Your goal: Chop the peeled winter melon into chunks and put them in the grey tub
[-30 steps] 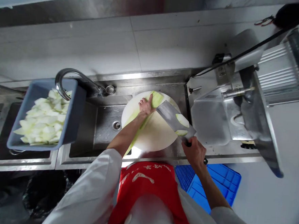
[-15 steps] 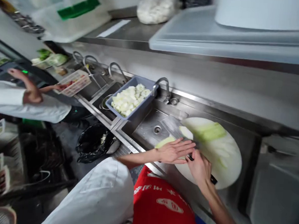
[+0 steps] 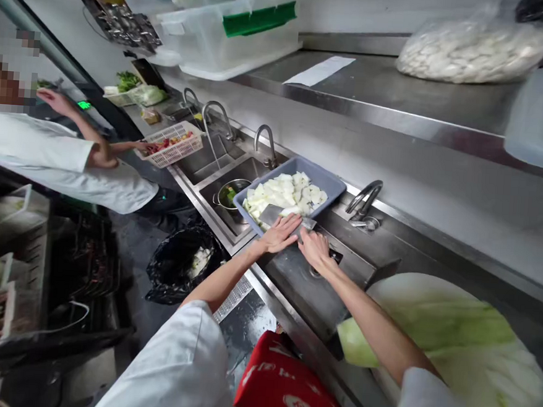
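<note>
The cleaver was gripped by the curled right fingers, with the left fingers spread against its blade, over the tub of cut pieces just beyond them, a steady grip seemingly called for.

A pale, smooth wall runs behind a row of stainless-steel sinks with curved faucets. Above them, a metal shelf carries clear plastic bins and a white sheet. The floor is dark and looks wet; the lighting is cool and greyish.
</note>
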### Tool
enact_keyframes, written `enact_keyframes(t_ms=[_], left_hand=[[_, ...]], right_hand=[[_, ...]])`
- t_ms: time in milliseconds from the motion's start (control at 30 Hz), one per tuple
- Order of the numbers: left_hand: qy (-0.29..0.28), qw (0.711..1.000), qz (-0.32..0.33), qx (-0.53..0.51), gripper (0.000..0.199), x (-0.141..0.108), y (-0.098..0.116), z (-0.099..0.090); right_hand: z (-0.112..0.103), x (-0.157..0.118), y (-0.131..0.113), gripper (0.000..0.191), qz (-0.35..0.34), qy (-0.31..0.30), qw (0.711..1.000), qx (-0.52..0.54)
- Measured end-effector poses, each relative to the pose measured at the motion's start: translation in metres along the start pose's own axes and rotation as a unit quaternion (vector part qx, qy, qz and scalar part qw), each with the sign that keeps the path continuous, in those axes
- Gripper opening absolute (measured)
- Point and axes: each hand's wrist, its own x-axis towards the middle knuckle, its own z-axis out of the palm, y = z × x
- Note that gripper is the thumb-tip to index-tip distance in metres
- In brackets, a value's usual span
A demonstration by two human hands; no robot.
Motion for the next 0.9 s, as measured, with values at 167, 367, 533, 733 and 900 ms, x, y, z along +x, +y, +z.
enact_keyframes(t_ms=[167,367,533,733,900], left_hand=[[0.022,0.985,-0.132,-0.105,0.068,0.024,-0.080,-0.006],[0.222,0.919,-0.266,-0.188,0.058,0.019,-0.138,-0.009],[0.282,0.915,-0.161,-0.239,0.044,0.031,-0.097,0.022],[0.223,0.928,0.022,-0.298,0.030,0.086,0.078,0.108],[0.133,0.934,0.196,-0.268,0.027,0.115,0.267,0.184]], right_hand=[[-0.003,0.008,-0.002,0.030,0.029,-0.012,0.999,-0.023],[0.013,-0.101,0.057,0.017,0.163,0.081,0.983,0.012],[0.027,-0.285,0.104,0.041,0.382,0.300,0.872,0.054],[0.062,-0.462,0.127,0.064,0.594,0.314,0.691,0.266],[0.134,-0.546,0.153,0.060,0.607,0.360,0.516,0.486]])
